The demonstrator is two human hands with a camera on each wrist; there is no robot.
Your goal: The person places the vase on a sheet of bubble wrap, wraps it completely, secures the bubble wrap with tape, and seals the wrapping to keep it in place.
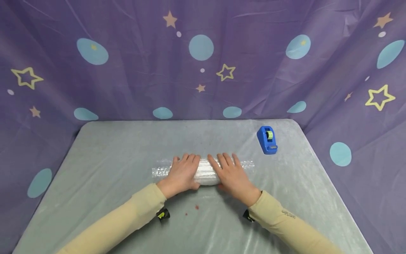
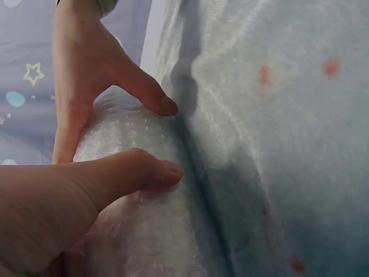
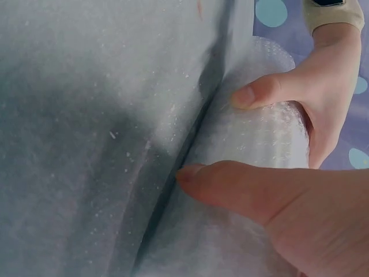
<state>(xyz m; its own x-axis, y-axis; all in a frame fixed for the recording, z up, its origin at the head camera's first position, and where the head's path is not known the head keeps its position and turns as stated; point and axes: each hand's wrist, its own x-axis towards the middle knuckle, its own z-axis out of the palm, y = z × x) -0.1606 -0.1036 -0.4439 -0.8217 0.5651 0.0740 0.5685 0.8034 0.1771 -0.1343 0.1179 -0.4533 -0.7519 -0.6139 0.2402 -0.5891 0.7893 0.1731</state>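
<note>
A clear bubble wrap roll (image 1: 206,173) lies crosswise on the grey-covered table, with something white showing through its middle. My left hand (image 1: 184,173) grips it left of centre, fingers over the top and thumb along the near side. To the right, my right hand (image 1: 233,177) holds it the same way, leaving a short gap between the hands. Both thumbs press on the bubbled surface in the left wrist view, low on the roll near the tabletop. Loose, flatter ends of the wrap stick out past each hand. The far fingertips are hidden in the wrist views.
A blue tape dispenser (image 1: 267,140) with a tape roll in it stands at the back right of the table (image 1: 127,141). Small red spots mark the cloth in front of the hands. A purple curtain (image 1: 136,70) with stars hangs behind and at both sides.
</note>
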